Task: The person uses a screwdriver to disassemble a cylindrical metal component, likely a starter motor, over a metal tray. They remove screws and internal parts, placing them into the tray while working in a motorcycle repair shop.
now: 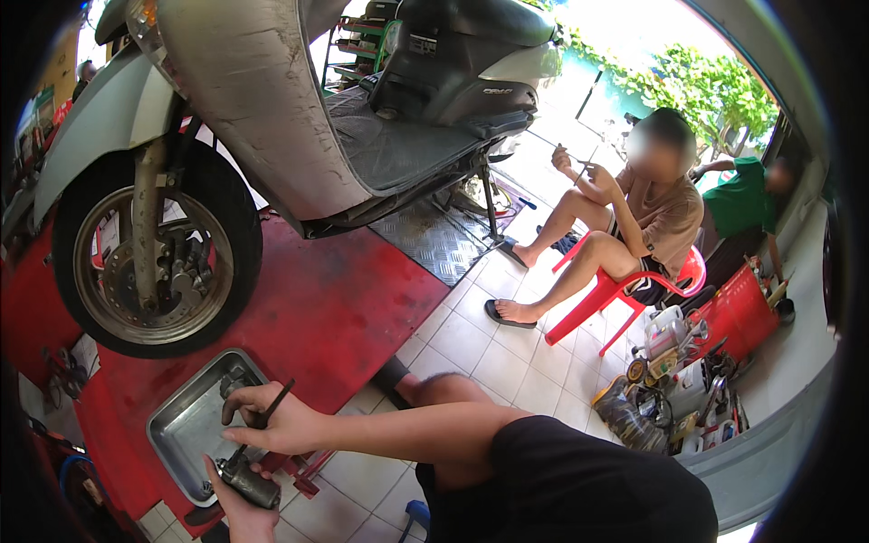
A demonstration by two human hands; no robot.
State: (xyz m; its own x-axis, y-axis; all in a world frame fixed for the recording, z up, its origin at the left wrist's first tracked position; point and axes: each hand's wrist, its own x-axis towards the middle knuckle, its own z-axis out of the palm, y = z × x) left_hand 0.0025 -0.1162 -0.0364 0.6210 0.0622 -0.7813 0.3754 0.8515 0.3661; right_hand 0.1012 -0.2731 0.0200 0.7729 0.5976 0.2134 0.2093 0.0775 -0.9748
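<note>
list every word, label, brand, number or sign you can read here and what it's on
Scooter, rear side panel: short pale lettering, not copied here.
Scooter, below the seat: small pale marking, too small to read.
Containers on the floor at right: any labels are too small to read.
Dark cylindrical part in the left hand: no readable text.

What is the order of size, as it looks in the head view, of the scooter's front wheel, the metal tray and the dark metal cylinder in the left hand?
1. Front wheel, clearly the largest
2. Metal tray, partly covered by the right hand
3. Dark metal cylinder, in the left hand
</note>
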